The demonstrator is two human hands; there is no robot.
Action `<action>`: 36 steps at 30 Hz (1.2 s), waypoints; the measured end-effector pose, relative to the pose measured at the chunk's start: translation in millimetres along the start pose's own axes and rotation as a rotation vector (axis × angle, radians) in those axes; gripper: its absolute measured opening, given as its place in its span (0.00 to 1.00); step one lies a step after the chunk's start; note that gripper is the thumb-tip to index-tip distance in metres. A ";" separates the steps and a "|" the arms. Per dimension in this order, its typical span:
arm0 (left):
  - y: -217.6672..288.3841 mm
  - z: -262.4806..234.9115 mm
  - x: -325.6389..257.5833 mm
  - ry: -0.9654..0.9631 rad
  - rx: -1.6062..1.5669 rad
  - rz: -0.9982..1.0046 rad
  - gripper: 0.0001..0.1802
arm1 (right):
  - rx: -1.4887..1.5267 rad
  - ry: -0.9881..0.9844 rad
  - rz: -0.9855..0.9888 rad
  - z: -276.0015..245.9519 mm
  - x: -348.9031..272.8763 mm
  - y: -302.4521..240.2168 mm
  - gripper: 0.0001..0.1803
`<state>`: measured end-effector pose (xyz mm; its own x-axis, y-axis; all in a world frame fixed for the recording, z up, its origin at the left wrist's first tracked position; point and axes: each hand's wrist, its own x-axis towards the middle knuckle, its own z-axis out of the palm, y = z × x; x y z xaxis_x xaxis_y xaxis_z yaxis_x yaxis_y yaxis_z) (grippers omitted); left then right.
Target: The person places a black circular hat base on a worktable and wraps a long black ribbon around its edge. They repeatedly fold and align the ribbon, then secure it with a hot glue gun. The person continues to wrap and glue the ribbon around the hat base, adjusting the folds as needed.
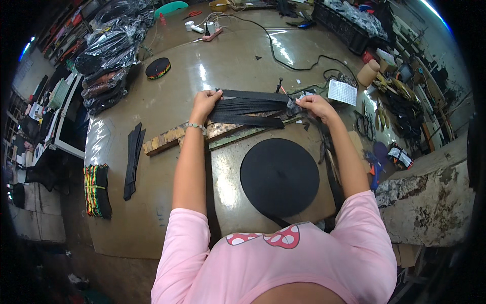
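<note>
A bundle of flat black webbing straps [248, 106] lies stretched sideways across wooden bars [166, 140] in the middle of the table. My left hand [204, 104] is closed on the bundle's left end, thumb on the topmost strap. At the other end, my right hand [316, 107] pinches the strap ends, close to a small metal fixture [293, 105] whose details are hard to make out. One loose-looking strap [268, 121] rests along the near side of the bundle. Closer to me, a large flat roll of black webbing [280, 177] lies between my forearms.
Left of my arm are a pile of cut black straps [133, 162] and a tied bundle of patterned straps [96, 190]. A small webbing roll [158, 68] sits beyond them. Rightward are a white grid sheet [342, 92], thread cone [368, 74], scissors [364, 124] and a trailing black cable [291, 65].
</note>
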<state>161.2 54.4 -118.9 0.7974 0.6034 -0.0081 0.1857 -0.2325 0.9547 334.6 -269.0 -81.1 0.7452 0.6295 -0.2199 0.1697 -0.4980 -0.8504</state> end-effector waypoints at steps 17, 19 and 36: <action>23.2 -14.0 -21.2 -0.155 -0.124 -0.056 0.15 | -0.331 0.311 -0.509 173.2 50.3 -119.4 0.11; 24.4 -13.4 -17.9 -0.122 -0.174 -0.120 0.14 | -0.379 0.306 -0.477 175.2 52.5 -115.6 0.13; 17.9 0.0 -10.2 -0.053 -0.212 -0.161 0.13 | -0.115 0.098 -0.156 -7.5 -16.1 -29.4 0.21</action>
<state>156.3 44.1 -101.6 0.7974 0.5776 -0.1750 0.1926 0.0312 0.9808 322.5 -269.0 -49.0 0.7621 0.6463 -0.0376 0.3565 -0.4674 -0.8090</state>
